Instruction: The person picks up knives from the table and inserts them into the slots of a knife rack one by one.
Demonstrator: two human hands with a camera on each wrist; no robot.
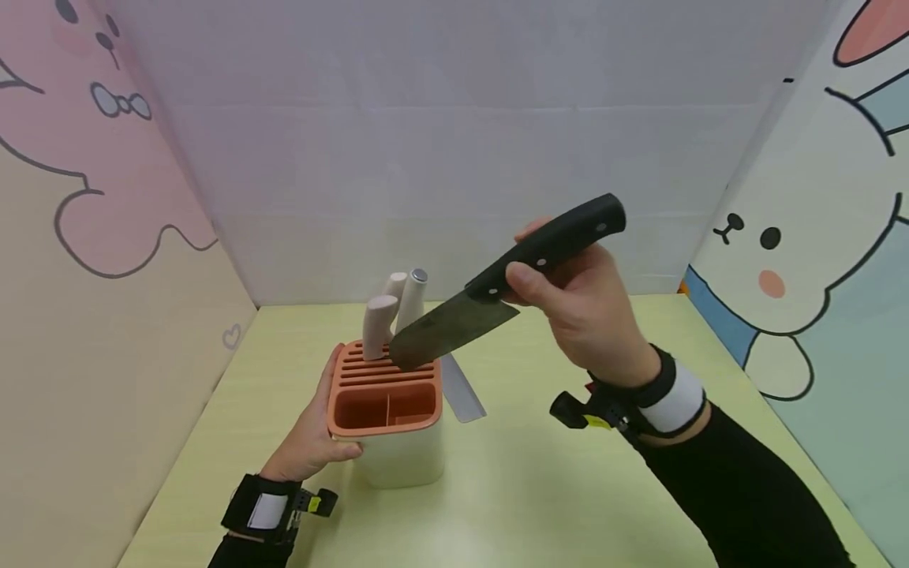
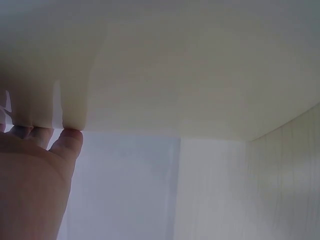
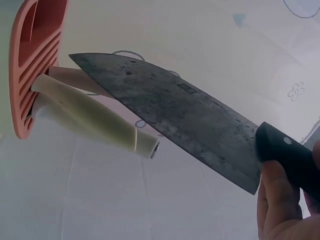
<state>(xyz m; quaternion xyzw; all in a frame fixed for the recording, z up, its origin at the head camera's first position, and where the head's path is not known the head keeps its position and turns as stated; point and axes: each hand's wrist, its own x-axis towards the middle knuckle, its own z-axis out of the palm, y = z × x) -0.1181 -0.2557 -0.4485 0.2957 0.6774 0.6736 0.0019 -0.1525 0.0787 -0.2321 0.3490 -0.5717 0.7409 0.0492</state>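
Observation:
My right hand (image 1: 592, 315) grips a kitchen knife (image 1: 554, 241) by its black riveted handle. Its dark, stained blade (image 3: 170, 112) slants down to the left, and the tip overlaps the slotted top of the knife holder (image 1: 398, 461) in the head view. That holder has a pale body and an orange-pink lid with slots and a divided front tray. Around its left side my left hand (image 1: 312, 434) holds it, thumb at the front corner; fingertips (image 2: 72, 137) meet the glossy wall in the left wrist view. Several pale handles (image 1: 379, 323) stick up from the rear slots.
A flat grey blade-like piece (image 1: 463, 388) shows at the holder's right side. The pale yellow table (image 1: 568, 473) runs back to a white rear wall (image 1: 454, 158). Panels with cartoon rabbits (image 1: 774, 237) stand on both sides.

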